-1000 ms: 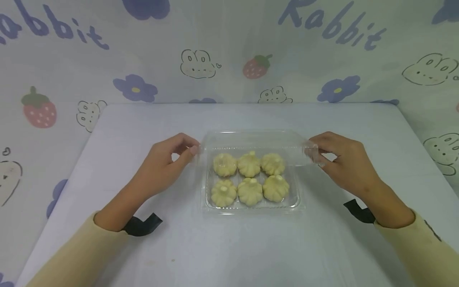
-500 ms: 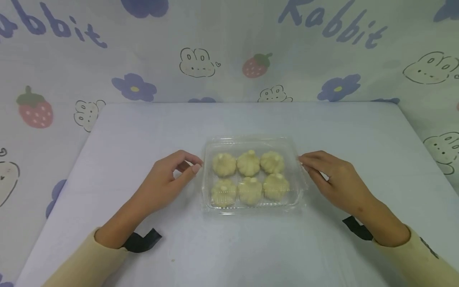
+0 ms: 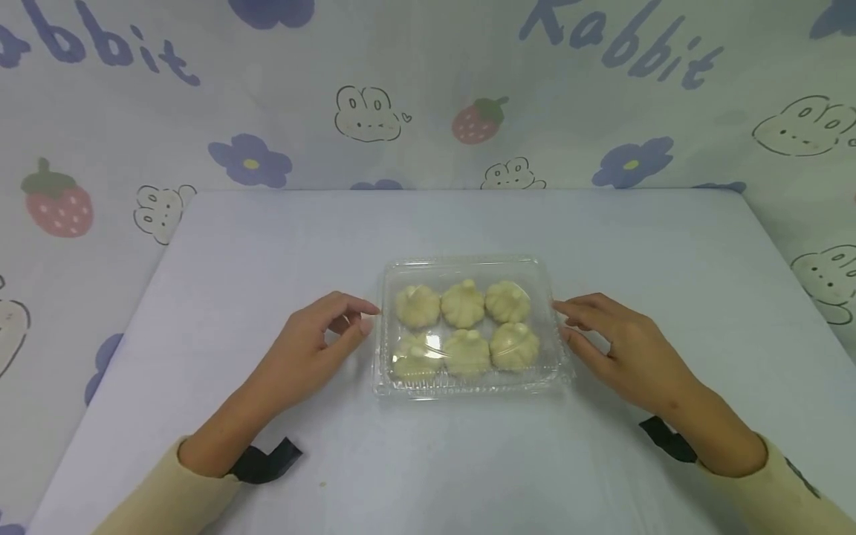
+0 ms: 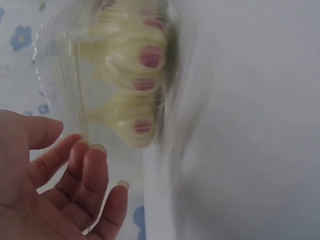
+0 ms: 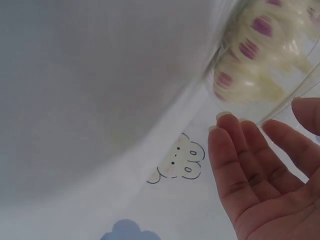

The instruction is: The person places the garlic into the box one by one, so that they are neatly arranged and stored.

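Note:
A clear plastic clamshell box lies on the table with its lid down over the base. Inside, pale yellow garlic bulbs stand in two rows; both wrist views show purple patches low on them. My left hand is at the box's left side, index fingertip at the lid's edge, fingers loosely bent. On the opposite side, my right hand has its fingertips at the box's right edge, fingers relaxed. Whether the fingertips touch the plastic is hard to tell. Neither hand grips anything in the wrist views.
The table has a white cover. Behind it hangs a printed cloth with rabbits, strawberries and flowers. A black strap sticks out under the left wrist, and another black strap under the right.
The lid has come down from partly raised to lying over the garlic. Both hands have moved nearer the front and let go of the lid's sides.

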{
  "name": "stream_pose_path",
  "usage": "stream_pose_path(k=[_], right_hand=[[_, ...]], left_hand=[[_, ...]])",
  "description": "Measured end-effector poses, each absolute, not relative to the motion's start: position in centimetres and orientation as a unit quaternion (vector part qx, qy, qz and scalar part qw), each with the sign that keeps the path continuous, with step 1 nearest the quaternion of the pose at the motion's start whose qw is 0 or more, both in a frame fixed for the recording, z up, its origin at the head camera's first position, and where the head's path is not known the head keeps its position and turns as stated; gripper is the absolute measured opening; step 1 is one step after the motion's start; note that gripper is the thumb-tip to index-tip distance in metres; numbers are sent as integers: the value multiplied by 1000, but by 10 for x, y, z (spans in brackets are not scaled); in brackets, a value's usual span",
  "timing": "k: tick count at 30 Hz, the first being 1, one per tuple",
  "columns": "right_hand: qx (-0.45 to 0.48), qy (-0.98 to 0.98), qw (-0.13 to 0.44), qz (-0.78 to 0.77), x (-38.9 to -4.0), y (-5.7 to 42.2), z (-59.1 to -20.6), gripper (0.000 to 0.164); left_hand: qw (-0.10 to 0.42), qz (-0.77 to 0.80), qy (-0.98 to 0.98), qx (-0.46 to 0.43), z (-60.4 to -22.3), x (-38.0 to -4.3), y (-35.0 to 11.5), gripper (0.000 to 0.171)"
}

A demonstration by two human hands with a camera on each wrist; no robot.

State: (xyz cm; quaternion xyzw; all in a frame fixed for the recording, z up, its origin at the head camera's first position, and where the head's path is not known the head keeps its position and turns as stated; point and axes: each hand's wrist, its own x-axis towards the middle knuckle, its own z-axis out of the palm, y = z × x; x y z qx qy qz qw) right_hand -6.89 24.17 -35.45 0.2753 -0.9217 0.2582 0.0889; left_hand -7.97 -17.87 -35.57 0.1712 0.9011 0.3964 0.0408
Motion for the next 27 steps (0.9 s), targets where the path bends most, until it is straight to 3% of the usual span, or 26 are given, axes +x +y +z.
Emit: stream_pose_path(k=[7, 19, 27], right_hand=[[286, -913, 35, 289, -63, 243, -354, 54], [228, -860, -172, 423, -57, 252, -347, 66], [234, -769, -262, 533, -58, 256, -351, 73]], left_hand=[[83, 398, 901, 154, -356, -69, -178, 33], [141, 441, 870, 166, -355, -52, -179, 53], [206, 487, 835, 153, -352, -45, -178, 68]])
